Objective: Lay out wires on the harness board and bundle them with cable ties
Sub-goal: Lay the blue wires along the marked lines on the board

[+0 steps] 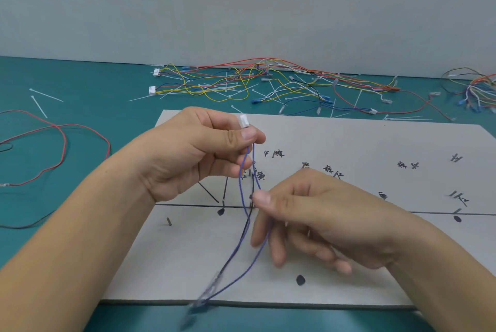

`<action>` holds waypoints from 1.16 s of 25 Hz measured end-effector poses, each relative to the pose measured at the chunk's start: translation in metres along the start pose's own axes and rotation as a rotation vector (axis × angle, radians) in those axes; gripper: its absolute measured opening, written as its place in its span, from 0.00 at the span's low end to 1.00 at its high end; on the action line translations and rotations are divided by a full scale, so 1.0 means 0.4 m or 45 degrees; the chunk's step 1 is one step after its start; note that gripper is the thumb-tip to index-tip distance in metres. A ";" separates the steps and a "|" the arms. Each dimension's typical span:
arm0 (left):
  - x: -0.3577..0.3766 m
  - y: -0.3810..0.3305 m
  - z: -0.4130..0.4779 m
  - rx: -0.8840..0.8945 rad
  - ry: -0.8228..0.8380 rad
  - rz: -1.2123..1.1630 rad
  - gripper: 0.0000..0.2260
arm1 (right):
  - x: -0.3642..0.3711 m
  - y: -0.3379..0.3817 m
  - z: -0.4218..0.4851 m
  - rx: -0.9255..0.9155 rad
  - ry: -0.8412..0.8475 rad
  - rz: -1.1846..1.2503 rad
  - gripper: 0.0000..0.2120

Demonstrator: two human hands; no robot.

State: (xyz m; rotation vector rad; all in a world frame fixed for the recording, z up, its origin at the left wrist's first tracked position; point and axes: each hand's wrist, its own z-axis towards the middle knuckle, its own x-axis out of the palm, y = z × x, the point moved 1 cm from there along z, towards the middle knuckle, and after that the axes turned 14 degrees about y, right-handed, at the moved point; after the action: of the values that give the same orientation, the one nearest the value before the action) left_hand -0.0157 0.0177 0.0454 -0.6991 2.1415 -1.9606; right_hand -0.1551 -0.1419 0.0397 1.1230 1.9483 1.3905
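Head view: nearest, the blurred tail ends of the blue wires (240,181) and a black wire (233,251) hang past the board's (375,264) near edge. Above them the right hand (316,219) pinches the strands between thumb and forefinger, its other fingers loose. The left hand (193,151) pinches the white connector (243,120) higher up, holding the set clear of the board. This looks like the laying-out step, with no tie on yet. Next, the connector likely needs placing by a peg (169,221) and the strands running along the drawn line. Bare board lies to the right; beyond its far edge, spare harnesses (255,81) and ties (45,95) crowd the counter (80,84).
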 end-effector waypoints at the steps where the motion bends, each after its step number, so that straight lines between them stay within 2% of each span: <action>1: 0.008 0.004 0.001 -0.010 0.043 -0.001 0.09 | -0.006 0.001 -0.002 -0.045 -0.083 -0.047 0.20; 4: 0.032 0.013 0.004 -0.041 0.157 0.017 0.09 | -0.012 0.000 0.003 -0.191 -0.264 -0.079 0.11; 6: 0.030 0.009 0.003 -0.077 0.121 0.044 0.13 | -0.013 -0.007 0.008 -0.213 -0.325 -0.054 0.09; 9: -0.002 -0.002 0.000 -0.141 -0.034 0.101 0.17 | -0.025 -0.012 0.011 -0.207 -0.427 0.052 0.12; 13: -0.042 -0.004 -0.003 -0.165 -0.312 0.302 0.10 | -0.030 -0.019 0.023 -0.219 -0.553 0.229 0.04; 17: -0.064 0.017 0.011 -0.126 -0.653 0.639 0.04 | -0.025 -0.029 0.036 -0.286 -0.656 0.312 0.05; 20: -0.059 0.041 0.027 -0.109 -0.776 0.841 0.05 | -0.018 -0.030 0.037 -0.338 -0.703 0.269 0.06; 24: -0.039 0.060 0.044 -0.023 -0.839 1.074 0.06 | -0.008 -0.031 0.041 -0.363 -0.730 0.157 0.06; 29: -0.037 0.073 0.060 -0.057 -0.793 1.254 0.05 | -0.005 -0.031 0.043 -0.371 -0.732 0.113 0.07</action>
State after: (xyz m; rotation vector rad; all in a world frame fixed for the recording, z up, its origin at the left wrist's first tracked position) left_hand 0.0006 0.0038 0.0109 -0.1323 1.6316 -0.9997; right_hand -0.1448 -0.1361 0.0220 1.2976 1.2640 1.1750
